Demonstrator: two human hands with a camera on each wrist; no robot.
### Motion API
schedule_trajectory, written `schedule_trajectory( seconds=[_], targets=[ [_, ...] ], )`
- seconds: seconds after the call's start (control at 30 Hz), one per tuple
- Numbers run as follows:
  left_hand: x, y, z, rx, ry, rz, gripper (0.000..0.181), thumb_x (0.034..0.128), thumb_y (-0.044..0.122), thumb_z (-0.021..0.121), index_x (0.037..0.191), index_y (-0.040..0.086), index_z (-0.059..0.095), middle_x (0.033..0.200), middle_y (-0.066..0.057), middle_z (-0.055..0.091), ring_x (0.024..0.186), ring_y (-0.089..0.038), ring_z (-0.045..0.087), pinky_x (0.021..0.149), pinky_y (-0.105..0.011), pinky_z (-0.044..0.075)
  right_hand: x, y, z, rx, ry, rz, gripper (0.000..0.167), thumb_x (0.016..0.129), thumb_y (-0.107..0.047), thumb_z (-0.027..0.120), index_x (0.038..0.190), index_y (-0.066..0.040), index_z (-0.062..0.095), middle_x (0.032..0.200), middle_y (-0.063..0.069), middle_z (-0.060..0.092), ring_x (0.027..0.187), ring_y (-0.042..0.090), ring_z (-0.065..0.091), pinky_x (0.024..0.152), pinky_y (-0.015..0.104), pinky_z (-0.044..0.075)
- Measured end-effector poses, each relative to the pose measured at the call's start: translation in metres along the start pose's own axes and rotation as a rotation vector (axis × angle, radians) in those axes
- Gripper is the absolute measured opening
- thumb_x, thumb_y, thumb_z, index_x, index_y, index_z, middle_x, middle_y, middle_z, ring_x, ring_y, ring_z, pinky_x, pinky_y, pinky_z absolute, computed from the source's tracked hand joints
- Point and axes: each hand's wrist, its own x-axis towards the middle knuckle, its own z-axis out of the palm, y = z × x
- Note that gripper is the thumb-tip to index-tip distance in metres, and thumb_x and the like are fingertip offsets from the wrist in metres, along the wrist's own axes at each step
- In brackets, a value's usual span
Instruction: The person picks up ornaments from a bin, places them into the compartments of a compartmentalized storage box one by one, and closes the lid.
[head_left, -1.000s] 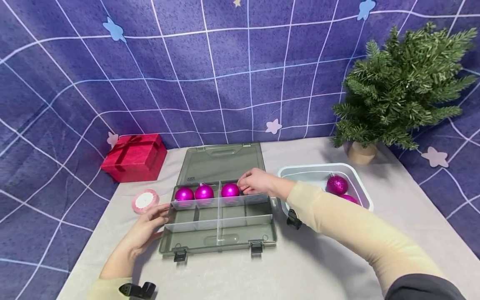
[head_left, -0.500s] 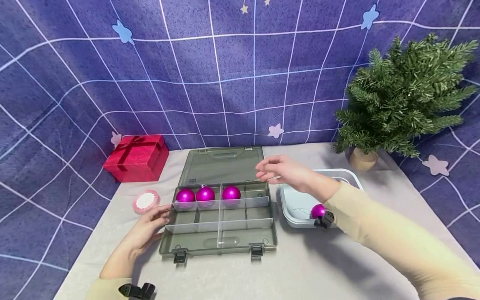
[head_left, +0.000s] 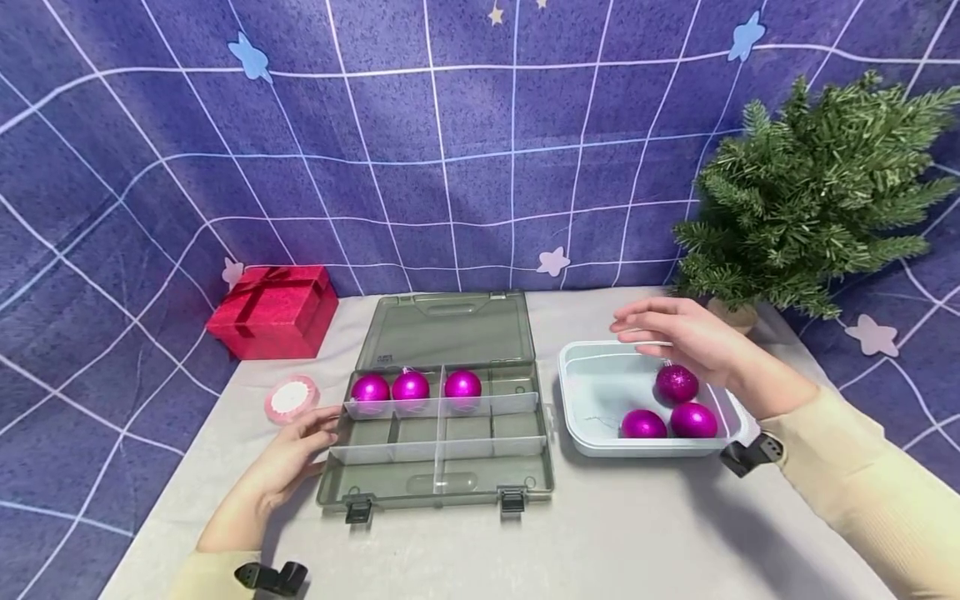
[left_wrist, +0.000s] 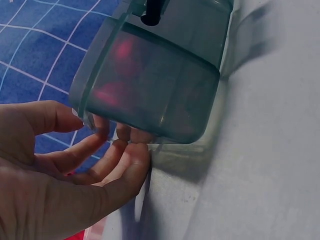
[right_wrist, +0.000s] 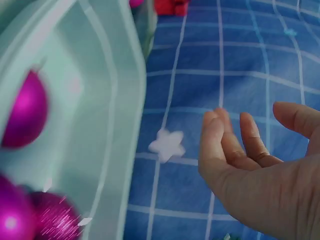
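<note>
A green, see-through divided organizer box (head_left: 435, 502) lies with its lid (head_left: 450, 329) folded back. In its rear row sit two shiny magenta ball ornaments (head_left: 410, 389) on the left and another magenta ball (head_left: 462, 388) just right of the middle divider. My left hand (head_left: 288, 458) rests its loose fingers against the box's left wall; the left wrist view shows the fingertips (left_wrist: 135, 160) at its edge. Over the back of a pale plastic tub (head_left: 581, 442) my right hand (head_left: 690, 337) hovers with relaxed fingers, holding nothing. Inside the tub are a glittery magenta ball (head_left: 677, 384) and two smoother ones (head_left: 643, 425).
A red gift box (head_left: 277, 312) with a dark ribbon stands at the back left. In front of it lies a pink ribbon roll (head_left: 291, 400). A small artificial tree (head_left: 810, 200) rises behind the tub, before a blue gridded cloth (head_left: 450, 150).
My right hand has let go of the ball in the box's rear row and moved right, over the tub. The left hand stays against the box.
</note>
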Motion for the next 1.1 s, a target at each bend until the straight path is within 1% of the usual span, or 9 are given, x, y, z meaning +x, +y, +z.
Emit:
schedule_trajectory(
  seconds=[0.23,0.33,0.43,0.53,0.6,0.7,0.83,1.0,1.1],
  targets=[
    [0.001,0.003,-0.004,0.021,-0.001,0.008,0.057,0.1019,0.005,0.047,0.153,-0.01,0.027,0.151,-0.035,0.033,0.121,-0.015,0.048,0.102,-0.055,0.042,-0.006,0.044,-0.025,-0.059,0.02,0.046,0.041,0.104,-0.011,0.055,0.135,0.016,0.049,0.107,-0.008,0.07,0.1,0.004,0.066,0.089,0.023,0.054],
    [0.001,0.003,-0.004,0.024,-0.01,0.011,0.057,0.1015,0.004,0.047,0.153,-0.011,0.027,0.152,-0.036,0.032,0.122,-0.015,0.048,0.102,-0.056,0.042,-0.008,0.058,-0.032,-0.139,0.045,0.059,0.043,0.104,-0.014,0.054,0.135,0.016,0.05,0.109,-0.009,0.068,0.1,0.0,0.062,0.098,0.031,0.05],
    [0.002,0.001,-0.003,0.016,-0.017,0.009,0.058,0.1021,0.004,0.047,0.154,-0.011,0.026,0.153,-0.036,0.031,0.122,-0.014,0.049,0.105,-0.059,0.04,-0.009,0.067,-0.038,-0.199,0.075,0.059,0.047,0.105,-0.016,0.052,0.137,0.018,0.047,0.124,0.009,0.065,0.101,-0.003,0.057,0.111,0.049,0.038],
    [0.002,-0.002,-0.001,0.006,-0.011,0.01,0.058,0.1025,0.003,0.046,0.154,-0.01,0.025,0.152,-0.036,0.031,0.119,-0.011,0.05,0.105,-0.06,0.04,-0.008,0.073,-0.042,-0.226,0.09,0.063,0.048,0.105,-0.015,0.05,0.138,0.019,0.044,0.141,0.03,0.051,0.106,-0.002,0.054,0.114,0.059,0.029],
    [0.002,-0.004,-0.001,0.0,-0.006,0.012,0.058,0.1024,0.003,0.046,0.154,-0.01,0.025,0.152,-0.036,0.032,0.117,-0.01,0.051,0.105,-0.059,0.04,-0.007,0.076,-0.043,-0.245,0.099,0.068,0.047,0.106,-0.013,0.049,0.139,0.019,0.044,0.147,0.036,0.042,0.113,0.005,0.053,0.114,0.056,0.031],
    [0.002,-0.004,0.0,-0.003,-0.003,0.014,0.057,0.1023,0.003,0.046,0.154,-0.01,0.026,0.151,-0.035,0.033,0.116,-0.009,0.052,0.103,-0.056,0.042,-0.007,0.079,-0.041,-0.291,0.113,0.071,0.045,0.105,-0.011,0.049,0.139,0.018,0.045,0.147,0.036,0.042,0.123,0.021,0.052,0.112,0.051,0.034],
    [0.002,-0.004,0.0,-0.005,0.005,0.018,0.057,0.1022,0.003,0.047,0.154,-0.01,0.026,0.151,-0.035,0.033,0.115,-0.007,0.053,0.102,-0.055,0.043,-0.006,0.08,-0.038,-0.387,0.105,0.041,0.043,0.103,-0.009,0.052,0.137,0.017,0.047,0.142,0.037,0.047,0.129,0.043,0.048,0.11,0.056,0.036],
    [0.002,-0.003,0.001,0.001,0.004,0.02,0.057,0.102,0.003,0.046,0.154,-0.01,0.026,0.151,-0.036,0.034,0.114,-0.005,0.052,0.102,-0.056,0.042,-0.005,0.086,-0.032,-0.434,0.074,0.034,0.041,0.098,-0.005,0.06,0.131,0.018,0.052,0.133,0.035,0.055,0.113,0.038,0.058,0.093,0.048,0.051],
    [0.002,-0.003,0.001,0.003,0.002,0.019,0.058,0.1017,0.004,0.047,0.154,-0.01,0.026,0.15,-0.035,0.034,0.115,-0.005,0.052,0.103,-0.057,0.04,-0.003,0.09,-0.027,-0.464,0.057,0.027,0.041,0.093,-0.004,0.067,0.127,0.017,0.056,0.123,0.032,0.062,0.105,0.032,0.062,0.086,0.039,0.052]
  ],
)
